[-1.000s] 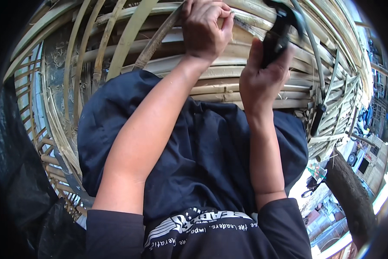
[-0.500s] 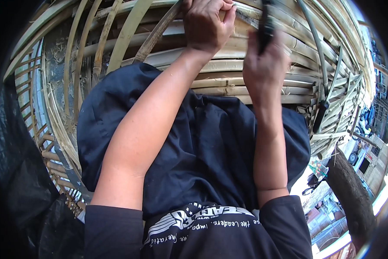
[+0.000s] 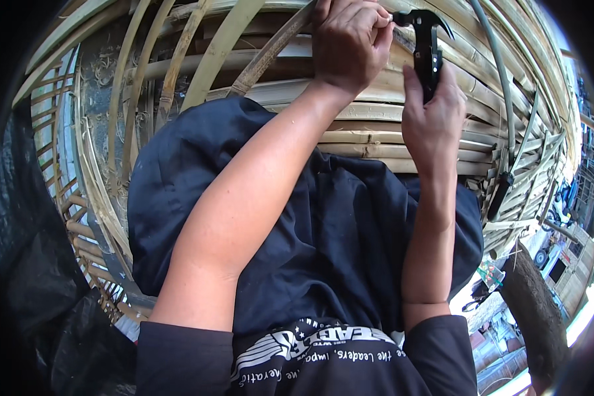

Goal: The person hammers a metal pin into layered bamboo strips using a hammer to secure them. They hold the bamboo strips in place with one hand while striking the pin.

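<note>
My right hand [image 3: 435, 122] is wrapped round the dark handle of a claw hammer [image 3: 427, 49]. The hammer's striking face is right beside the fingertips of my left hand [image 3: 351, 46], and its curved claw points right. Thumb and forefinger of my left hand are pinched together at the hammer face; what they hold is too small to make out. Both hands are over split bamboo slats [image 3: 369, 125] lying side by side. A narrow bamboo strip [image 3: 270, 53] runs slantwise up to my left hand.
Several upright bamboo strips [image 3: 224, 46] stand to the left. At right, a long thin dark tool with a black handle [image 3: 501, 196] rests on the slats. A thick log [image 3: 534, 310] lies at lower right, and black sheeting [image 3: 33, 264] hangs at far left.
The hammer, blurred before, now shows sharply, its head turned left against my left fingertips. Both hands appear further right in the picture, along with the whole scene.
</note>
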`<action>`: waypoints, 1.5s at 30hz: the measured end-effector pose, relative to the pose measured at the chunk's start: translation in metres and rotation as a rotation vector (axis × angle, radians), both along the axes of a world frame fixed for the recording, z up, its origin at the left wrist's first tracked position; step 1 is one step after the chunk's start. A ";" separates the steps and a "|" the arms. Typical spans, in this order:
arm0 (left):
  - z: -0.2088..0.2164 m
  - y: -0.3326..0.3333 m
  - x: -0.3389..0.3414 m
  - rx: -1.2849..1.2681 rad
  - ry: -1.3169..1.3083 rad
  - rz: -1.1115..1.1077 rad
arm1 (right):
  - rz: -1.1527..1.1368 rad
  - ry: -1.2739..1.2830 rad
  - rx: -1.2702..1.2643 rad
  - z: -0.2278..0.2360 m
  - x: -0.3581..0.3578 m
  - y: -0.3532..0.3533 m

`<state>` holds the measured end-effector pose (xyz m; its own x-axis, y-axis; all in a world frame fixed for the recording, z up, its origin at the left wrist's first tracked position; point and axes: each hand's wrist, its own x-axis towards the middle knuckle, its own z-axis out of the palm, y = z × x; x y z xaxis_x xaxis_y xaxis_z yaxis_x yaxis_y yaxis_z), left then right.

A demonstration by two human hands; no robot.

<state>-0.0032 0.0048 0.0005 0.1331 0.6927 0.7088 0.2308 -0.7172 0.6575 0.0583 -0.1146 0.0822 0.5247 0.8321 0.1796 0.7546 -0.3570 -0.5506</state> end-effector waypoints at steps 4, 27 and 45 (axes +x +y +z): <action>0.004 0.001 0.002 -0.006 -0.005 0.004 | -0.139 0.012 0.436 0.001 -0.007 0.004; 0.001 -0.003 0.001 -0.012 -0.002 0.011 | -0.008 -0.076 0.059 0.009 -0.004 -0.002; 0.000 0.000 0.002 -0.013 0.006 0.031 | -0.019 -0.046 0.160 0.000 -0.009 0.000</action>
<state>-0.0010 0.0050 0.0008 0.1158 0.7060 0.6987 0.2565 -0.7009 0.6656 0.0489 -0.1149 0.0817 0.5284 0.7807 0.3335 0.7742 -0.2819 -0.5667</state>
